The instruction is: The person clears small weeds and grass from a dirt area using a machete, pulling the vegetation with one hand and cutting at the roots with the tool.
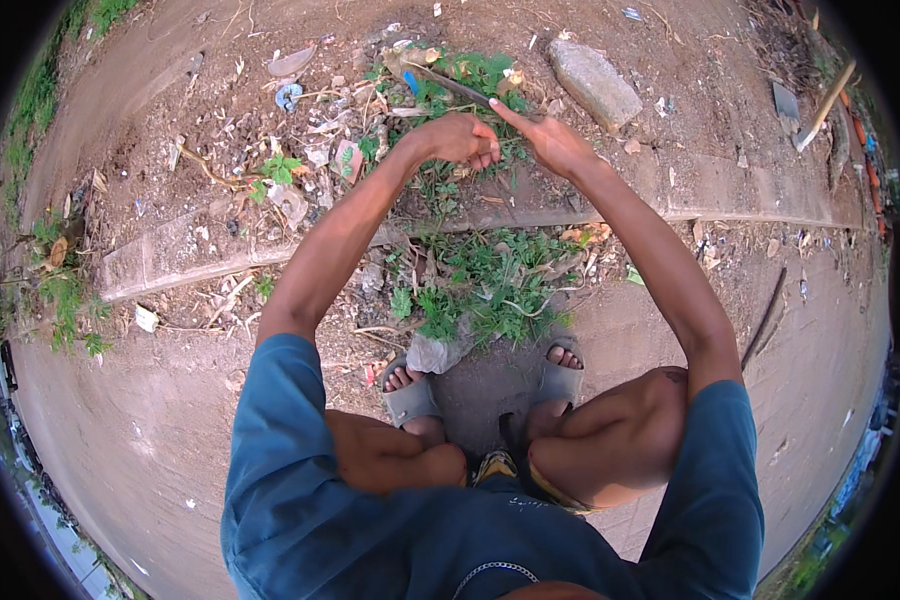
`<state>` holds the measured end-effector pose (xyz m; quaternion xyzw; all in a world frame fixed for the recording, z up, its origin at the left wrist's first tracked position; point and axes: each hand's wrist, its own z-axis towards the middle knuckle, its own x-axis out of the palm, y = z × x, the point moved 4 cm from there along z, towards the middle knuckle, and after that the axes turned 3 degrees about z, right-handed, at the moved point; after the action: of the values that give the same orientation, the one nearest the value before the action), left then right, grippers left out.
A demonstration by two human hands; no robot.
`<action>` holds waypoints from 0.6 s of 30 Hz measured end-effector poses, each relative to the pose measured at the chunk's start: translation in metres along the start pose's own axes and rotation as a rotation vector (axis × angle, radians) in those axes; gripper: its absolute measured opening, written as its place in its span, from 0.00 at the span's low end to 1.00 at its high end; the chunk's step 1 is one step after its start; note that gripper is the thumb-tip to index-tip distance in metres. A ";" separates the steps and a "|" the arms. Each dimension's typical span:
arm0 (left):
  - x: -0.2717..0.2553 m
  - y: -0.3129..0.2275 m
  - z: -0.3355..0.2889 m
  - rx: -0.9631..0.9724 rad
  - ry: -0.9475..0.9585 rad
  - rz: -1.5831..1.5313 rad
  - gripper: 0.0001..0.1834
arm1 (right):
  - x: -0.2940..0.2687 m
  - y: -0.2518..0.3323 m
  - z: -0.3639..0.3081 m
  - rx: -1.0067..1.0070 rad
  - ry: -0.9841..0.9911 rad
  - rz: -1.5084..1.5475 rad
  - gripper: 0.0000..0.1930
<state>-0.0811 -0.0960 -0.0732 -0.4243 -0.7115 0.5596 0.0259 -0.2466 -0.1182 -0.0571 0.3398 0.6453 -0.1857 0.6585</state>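
Observation:
My right hand (pixel 552 140) is closed round the grip of a knife (pixel 455 88), its index finger stretched along the top. The dark, narrow blade points away to the left, over green weeds (pixel 482 72). Just left of it, my left hand (pixel 458 140) hangs low over the same weeds with its fingers curled in. Whatever those fingers hold, if anything, is hidden. Leaves and stems show below and around both hands. A small blue scrap (pixel 411 82) lies beside the blade's far end.
A long stone block (pixel 595 84) lies beyond my right hand. A low concrete edge (pixel 660 213) crosses the ground before my feet. More weeds (pixel 490 280) grow on its near side, by a pale rock (pixel 440 352). A wooden-handled tool (pixel 826 105) rests at the far right.

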 end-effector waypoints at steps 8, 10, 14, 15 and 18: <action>0.062 -0.062 -0.019 0.054 0.130 0.449 0.13 | -0.020 -0.009 -0.011 -0.007 0.095 0.047 0.46; 0.045 -0.053 -0.038 -0.026 0.096 0.490 0.14 | -0.031 -0.015 -0.026 -0.039 0.076 0.021 0.45; 0.039 -0.046 -0.084 0.093 0.250 0.491 0.19 | -0.051 -0.022 -0.066 -0.073 0.145 0.111 0.40; 0.048 -0.049 -0.097 0.154 0.313 0.434 0.20 | -0.054 -0.026 -0.074 0.014 0.222 0.184 0.38; 0.053 -0.051 -0.107 0.099 0.343 0.536 0.25 | -0.060 -0.035 -0.094 0.262 0.436 0.363 0.33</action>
<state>-0.0897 0.0196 -0.0144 -0.6828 -0.5316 0.5009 0.0178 -0.3445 -0.0900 0.0004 0.5633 0.6708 -0.0695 0.4774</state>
